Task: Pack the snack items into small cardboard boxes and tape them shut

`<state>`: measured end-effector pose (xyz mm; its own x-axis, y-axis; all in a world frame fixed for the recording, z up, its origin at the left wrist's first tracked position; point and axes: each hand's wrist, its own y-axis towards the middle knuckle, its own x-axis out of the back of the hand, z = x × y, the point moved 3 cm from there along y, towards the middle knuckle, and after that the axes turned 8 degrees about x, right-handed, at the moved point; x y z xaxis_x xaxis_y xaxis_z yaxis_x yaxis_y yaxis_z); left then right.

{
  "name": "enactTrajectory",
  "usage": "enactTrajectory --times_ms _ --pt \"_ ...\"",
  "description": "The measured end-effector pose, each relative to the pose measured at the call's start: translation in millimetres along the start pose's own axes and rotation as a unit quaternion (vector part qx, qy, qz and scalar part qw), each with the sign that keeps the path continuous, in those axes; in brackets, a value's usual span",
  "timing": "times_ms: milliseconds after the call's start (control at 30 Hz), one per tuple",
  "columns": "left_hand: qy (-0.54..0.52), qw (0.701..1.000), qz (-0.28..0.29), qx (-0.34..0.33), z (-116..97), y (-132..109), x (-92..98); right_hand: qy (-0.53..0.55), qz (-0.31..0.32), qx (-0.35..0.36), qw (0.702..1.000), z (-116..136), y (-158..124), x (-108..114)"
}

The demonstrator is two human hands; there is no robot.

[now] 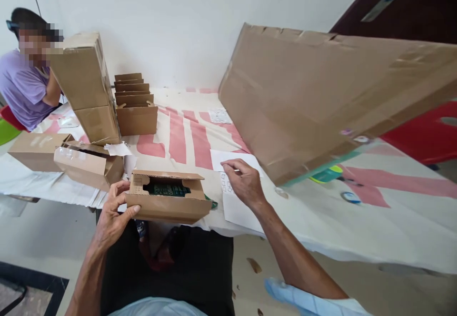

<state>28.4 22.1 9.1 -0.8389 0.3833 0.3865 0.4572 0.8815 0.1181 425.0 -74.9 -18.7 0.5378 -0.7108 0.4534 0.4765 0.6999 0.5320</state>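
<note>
My left hand grips the left end of a small cardboard box at the table's front edge, thumb on the near side. Through the box's open top, dark green contents with pale print show; their kind is hard to make out. Over a white sheet of paper to the right, my right hand has its fingers drawn together in a pinch. Whatever they hold, if anything, is too small to tell. Small printed squares run along the sheet's edge, and another white paper lies just behind that hand.
A large cardboard panel leans over the table's right side, with a tape roll in front. Two stacked cartons, a row of open boxes and an opened carton stand left. A person in purple sits far left.
</note>
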Motion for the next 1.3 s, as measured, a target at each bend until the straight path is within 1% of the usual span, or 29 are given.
enactTrajectory --times_ms 133,233,300,367,433,500,600,667,767,833,867,967,1000,1033,1067,1133,1200,1233,1300 --pt "-0.002 1.000 0.029 -0.008 -3.4 -4.1 1.0 0.073 0.117 -0.021 0.990 30.8 18.3 -34.4" --pt "-0.008 0.999 0.036 -0.002 -3.3 -3.3 2.6 0.115 0.220 -0.025 0.968 49.3 36.3 -61.3" --pt "-0.015 0.999 0.035 0.009 -1.4 -2.3 3.5 0.130 0.278 -0.013 0.952 63.9 51.9 -77.6" --pt "-0.020 0.999 0.030 0.022 1.1 -1.8 3.5 0.125 0.318 0.022 0.940 82.4 69.0 -92.7" --pt "-0.026 0.999 0.021 0.027 3.2 -1.9 2.5 0.100 0.342 0.079 0.931 104.3 84.0 -108.7" --pt "-0.033 0.999 0.014 0.025 4.5 -2.3 0.7 0.061 0.354 0.147 0.921 127.1 93.2 -127.8" --pt "-0.046 0.999 0.012 0.019 4.8 -3.2 -2.2 -0.014 0.367 0.239 0.899 153.5 93.0 -162.5" --pt "-0.055 0.998 0.011 0.017 4.2 -4.2 -3.1 -0.054 0.367 0.266 0.890 161.6 87.7 -185.1" --pt "-0.071 0.997 0.010 0.018 3.7 -6.9 -2.2 -0.080 0.353 0.265 0.894 161.2 83.3 -206.8" --pt "-0.082 0.996 0.012 0.021 5.1 -9.1 -0.4 -0.064 0.341 0.244 0.906 156.0 87.2 -209.6" --pt "-0.087 0.996 0.010 0.023 6.4 -10.0 0.8 -0.036 0.332 0.220 0.917 152.6 91.5 -207.3" --pt "-0.104 0.994 -0.016 0.032 12.6 -9.3 5.0 0.091 0.281 0.114 0.949 142.8 109.7 -189.6" --pt "-0.115 0.992 -0.027 0.036 14.9 -7.5 6.0 0.126 0.259 0.090 0.953 141.5 115.5 -181.4" --pt "-0.129 0.990 -0.037 0.040 16.9 -4.5 6.6 0.146 0.238 0.082 0.957 142.0 120.3 -172.6" --pt "-0.147 0.987 -0.046 0.045 18.5 -0.3 6.7 0.157 0.218 0.089 0.959 144.3 123.6 -163.5" --pt "-0.187 0.979 -0.053 0.063 20.0 11.6 5.1 0.155 0.176 0.136 0.963 153.8 124.4 -145.1" --pt "-0.249 0.964 -0.045 0.082 18.2 26.4 1.7 0.122 0.129 0.213 0.961 167.2 115.5 -127.7" --pt "-0.293 0.952 -0.036 0.086 15.4 33.8 -0.3 0.097 0.104 0.261 0.955 174.2 107.1 -119.8" --pt "-0.393 0.917 -0.003 0.073 5.3 45.4 -4.5 0.043 0.060 0.361 0.930 186.5 83.8 -106.2"
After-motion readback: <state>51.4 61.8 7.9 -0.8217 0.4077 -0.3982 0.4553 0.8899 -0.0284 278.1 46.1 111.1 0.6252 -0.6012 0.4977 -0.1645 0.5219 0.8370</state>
